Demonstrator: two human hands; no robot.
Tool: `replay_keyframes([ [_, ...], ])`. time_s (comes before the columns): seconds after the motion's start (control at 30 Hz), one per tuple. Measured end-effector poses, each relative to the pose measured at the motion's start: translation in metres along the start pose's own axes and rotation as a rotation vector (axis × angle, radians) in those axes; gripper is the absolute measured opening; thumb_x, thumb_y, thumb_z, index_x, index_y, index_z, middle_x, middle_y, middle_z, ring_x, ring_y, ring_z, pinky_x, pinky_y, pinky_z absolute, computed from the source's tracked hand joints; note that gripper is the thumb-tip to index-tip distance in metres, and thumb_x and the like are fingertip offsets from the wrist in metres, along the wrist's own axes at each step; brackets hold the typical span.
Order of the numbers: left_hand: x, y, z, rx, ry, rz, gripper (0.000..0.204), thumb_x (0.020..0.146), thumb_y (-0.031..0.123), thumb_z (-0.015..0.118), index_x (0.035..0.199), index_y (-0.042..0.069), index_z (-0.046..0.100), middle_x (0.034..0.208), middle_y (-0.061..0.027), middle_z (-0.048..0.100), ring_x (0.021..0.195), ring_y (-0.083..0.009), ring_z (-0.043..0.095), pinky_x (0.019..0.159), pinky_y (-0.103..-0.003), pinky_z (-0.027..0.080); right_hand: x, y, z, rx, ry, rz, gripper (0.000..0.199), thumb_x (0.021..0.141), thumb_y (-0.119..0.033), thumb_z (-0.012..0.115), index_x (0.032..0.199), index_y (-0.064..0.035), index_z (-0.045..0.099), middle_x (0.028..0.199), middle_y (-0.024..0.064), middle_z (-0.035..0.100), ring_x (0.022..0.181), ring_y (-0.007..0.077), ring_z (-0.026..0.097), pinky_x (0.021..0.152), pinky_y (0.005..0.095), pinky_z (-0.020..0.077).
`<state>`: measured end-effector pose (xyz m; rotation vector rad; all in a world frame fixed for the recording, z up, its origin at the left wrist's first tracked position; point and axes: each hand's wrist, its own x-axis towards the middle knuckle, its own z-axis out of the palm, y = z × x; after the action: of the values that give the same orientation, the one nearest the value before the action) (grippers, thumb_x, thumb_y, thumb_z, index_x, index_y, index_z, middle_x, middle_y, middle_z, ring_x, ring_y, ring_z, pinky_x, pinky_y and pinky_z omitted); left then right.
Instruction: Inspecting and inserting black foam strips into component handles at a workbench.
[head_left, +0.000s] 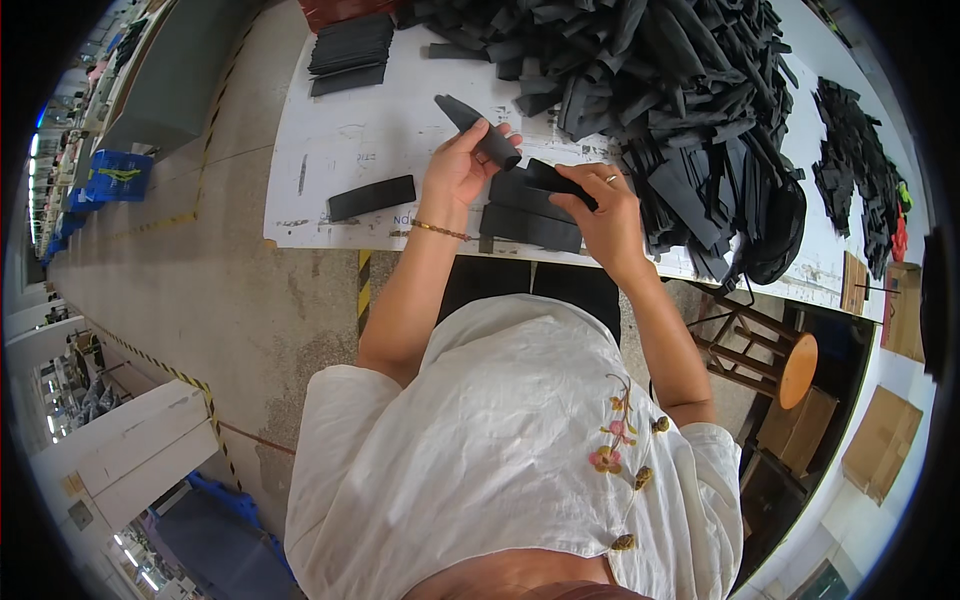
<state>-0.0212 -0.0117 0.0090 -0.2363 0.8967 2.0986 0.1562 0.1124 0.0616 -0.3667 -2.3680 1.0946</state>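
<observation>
My left hand (pixel 455 175) is closed round a black curled fabric piece (pixel 478 132), which slants up and left from the fingers. Between the thumb and fingers of my right hand (pixel 610 222) is the end of a flat black strip (pixel 552 180). Below both hands, flat black pieces (pixel 530 225) lie near the table's front edge. Off to the left of my left hand rests a single black strip (pixel 372 198). A neat stack of black strips (pixel 350 52) sits at the table's far left.
A large loose heap of black pieces (pixel 650 60) covers the far right of the white table (pixel 300 215). A black bag (pixel 778 240) lies at the right front edge. Beneath it stands a wooden stool (pixel 797 370). A blue crate (pixel 120 176) is on the floor at left.
</observation>
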Motion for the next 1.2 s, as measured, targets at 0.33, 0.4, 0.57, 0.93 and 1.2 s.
replay_keyframes([
  [0.33, -0.004, -0.008, 0.012, 0.169, -0.077, 0.092, 0.027, 0.098, 0.012, 0.051, 0.109, -0.012, 0.050, 0.107, -0.0271, 0.065, 0.094, -0.0374, 0.068, 0.081, -0.043, 0.059, 0.009, -0.003, 0.009, -0.210, 0.093, -0.174, 0.019, 0.073, -0.007, 0.075, 0.093, -0.0059, 0.073, 0.085, 0.0052, 0.066, 0.082, 0.0253, 0.058, 0.070, 0.0361, 0.0481],
  [0.4, -0.006, -0.009, 0.013, 0.181, -0.094, 0.079, 0.027, 0.098, 0.012, 0.050, 0.110, -0.012, 0.050, 0.108, -0.0273, 0.065, 0.095, -0.0375, 0.067, 0.082, -0.043, 0.059, 0.011, -0.001, 0.009, -0.275, 0.118, -0.205, 0.018, 0.073, -0.007, 0.075, 0.091, -0.0061, 0.073, 0.084, 0.0044, 0.066, 0.082, 0.0249, 0.058, 0.070, 0.0363, 0.0476],
  [0.57, -0.007, -0.010, 0.013, 0.071, -0.100, 0.015, 0.024, 0.101, 0.010, 0.043, 0.109, -0.012, 0.049, 0.111, -0.0282, 0.063, 0.102, -0.0401, 0.065, 0.090, -0.046, 0.055, 0.014, 0.001, 0.005, -0.453, 0.125, -0.287, 0.019, 0.073, -0.009, 0.074, 0.091, -0.0083, 0.072, 0.085, 0.0019, 0.065, 0.084, 0.0226, 0.058, 0.073, 0.0352, 0.0442],
  [0.93, -0.047, -0.009, 0.046, 0.098, -0.227, 0.195, 0.024, 0.101, 0.012, 0.044, 0.113, -0.008, 0.049, 0.118, -0.0269, 0.061, 0.106, -0.0371, 0.064, 0.094, -0.044, 0.053, 0.020, -0.013, 0.010, -0.524, 0.221, -0.416, 0.037, 0.068, -0.009, 0.076, 0.104, -0.0074, 0.067, 0.098, 0.0025, 0.062, 0.088, 0.0239, 0.057, 0.076, 0.0374, 0.0442],
  [1.2, -0.053, -0.017, 0.060, 0.155, -0.468, 0.419, 0.020, 0.099, 0.019, 0.055, 0.106, 0.001, 0.057, 0.102, -0.0161, 0.068, 0.108, -0.0270, 0.063, 0.098, -0.040, 0.046, 0.012, -0.035, 0.023, -0.328, 0.218, -0.386, 0.059, 0.066, -0.005, 0.077, 0.119, -0.0046, 0.052, 0.109, 0.0140, 0.056, 0.093, 0.0326, 0.054, 0.077, 0.0425, 0.0428],
])
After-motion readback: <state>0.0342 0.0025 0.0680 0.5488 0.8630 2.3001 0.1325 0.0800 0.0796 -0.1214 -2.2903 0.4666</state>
